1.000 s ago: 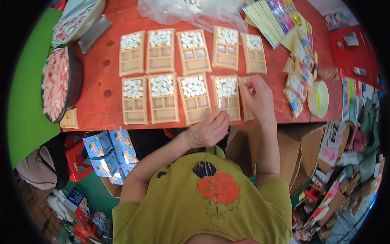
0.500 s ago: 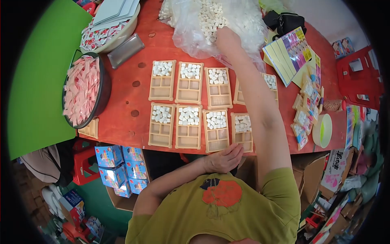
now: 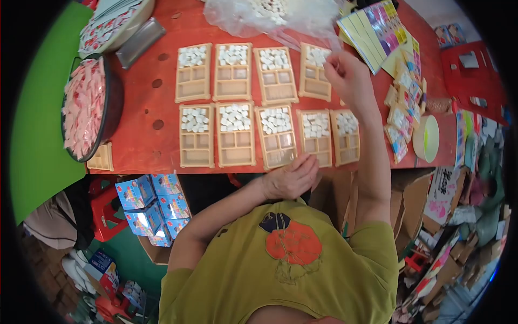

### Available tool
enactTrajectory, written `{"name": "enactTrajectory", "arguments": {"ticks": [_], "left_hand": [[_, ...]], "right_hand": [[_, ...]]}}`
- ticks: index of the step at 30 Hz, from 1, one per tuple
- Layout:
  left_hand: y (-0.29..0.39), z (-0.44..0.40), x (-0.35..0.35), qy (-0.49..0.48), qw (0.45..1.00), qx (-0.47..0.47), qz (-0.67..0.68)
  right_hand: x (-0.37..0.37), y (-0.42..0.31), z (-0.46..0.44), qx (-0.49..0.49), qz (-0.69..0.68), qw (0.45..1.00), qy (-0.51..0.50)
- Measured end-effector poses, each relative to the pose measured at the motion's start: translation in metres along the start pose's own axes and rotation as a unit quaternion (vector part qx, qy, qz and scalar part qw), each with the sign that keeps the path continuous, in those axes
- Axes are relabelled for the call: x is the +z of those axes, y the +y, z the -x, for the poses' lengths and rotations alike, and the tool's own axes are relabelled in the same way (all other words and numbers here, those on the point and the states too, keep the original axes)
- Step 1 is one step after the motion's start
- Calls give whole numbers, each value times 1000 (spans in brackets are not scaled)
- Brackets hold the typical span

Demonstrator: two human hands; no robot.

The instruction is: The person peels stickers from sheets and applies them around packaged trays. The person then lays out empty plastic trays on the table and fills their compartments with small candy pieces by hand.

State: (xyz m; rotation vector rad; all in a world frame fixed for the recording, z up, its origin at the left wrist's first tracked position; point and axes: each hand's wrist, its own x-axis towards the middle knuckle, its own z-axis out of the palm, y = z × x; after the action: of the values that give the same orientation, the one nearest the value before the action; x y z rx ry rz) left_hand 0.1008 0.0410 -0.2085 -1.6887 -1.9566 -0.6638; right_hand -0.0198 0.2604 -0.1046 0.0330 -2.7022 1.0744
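Observation:
My right hand [image 3: 349,81] hangs over the right end of the back row, beside a beige compartment tray [image 3: 315,80]. Its fingers are curled in, and whatever they hold is hidden. At the table's front edge my left hand [image 3: 294,177] is closed, fingers pressed together, by the lower end of another tray [image 3: 316,156]; its contents cannot be made out. Several such trays stand in two rows, each with small white pieces [image 3: 234,116] in the large top compartment. A clear plastic bag [image 3: 226,19] with more white pieces lies at the back.
A dark basin [image 3: 112,105] of pink packets stands left. Colourful printed sheets [image 3: 372,32], packed trays [image 3: 402,108] and a pale bowl [image 3: 426,139] lie right on the red table [image 3: 145,140]. Blue boxes [image 3: 143,202] fill a carton below the table's front edge.
My right hand has come back from the bag to the back row's right end. My left hand stays near the front edge. The whole view has shifted, showing less of the bag.

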Motion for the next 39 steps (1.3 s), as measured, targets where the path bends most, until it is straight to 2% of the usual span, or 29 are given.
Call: {"name": "enactTrajectory", "arguments": {"ticks": [1, 2, 6, 11, 15, 17, 21, 23, 27, 29, 31, 33, 39], "left_hand": [[2, 1, 2, 2, 1000, 3, 11], [3, 1, 5, 12, 1000, -5, 1], [6, 0, 6, 11, 1000, -18, 7], [11, 0, 7, -2, 999, -39, 20], [12, -1, 7, -1, 999, -43, 29], [13, -2, 6, 4, 997, -57, 46], [13, -4, 4, 7, 997, -57, 56], [13, -3, 2, 12, 996, -60, 72], [13, -5, 0, 9, 996, -53, 70], [13, -5, -1, 8, 996, -56, 68], [13, -5, 1, 12, 996, -58, 72], [14, -4, 1, 18, 995, -64, 74], [13, -6, -1, 13, 995, -65, 70]], "right_hand": [[-13, 1, 27, 69, -32, 997, -31], [-22, 4, 49, 75, -28, 996, -29], [-26, 30, 110, 41, 88, 995, -38], [-26, 34, 137, 18, 202, 979, -17], [-39, 40, 143, 41, 121, 992, 19], [-40, 51, 143, 58, 38, 996, 64], [-30, 60, 146, 47, 22, 998, 37], [-28, 50, 146, 63, 11, 993, 101], [-23, 42, 140, 68, -7, 993, 95], [-13, 44, 138, 47, 55, 997, 35], [-13, 48, 138, 44, 64, 996, 45], [-19, 44, 138, 85, 49, 994, 51], [-18, 52, 140, 78, 32, 995, 55]]}}
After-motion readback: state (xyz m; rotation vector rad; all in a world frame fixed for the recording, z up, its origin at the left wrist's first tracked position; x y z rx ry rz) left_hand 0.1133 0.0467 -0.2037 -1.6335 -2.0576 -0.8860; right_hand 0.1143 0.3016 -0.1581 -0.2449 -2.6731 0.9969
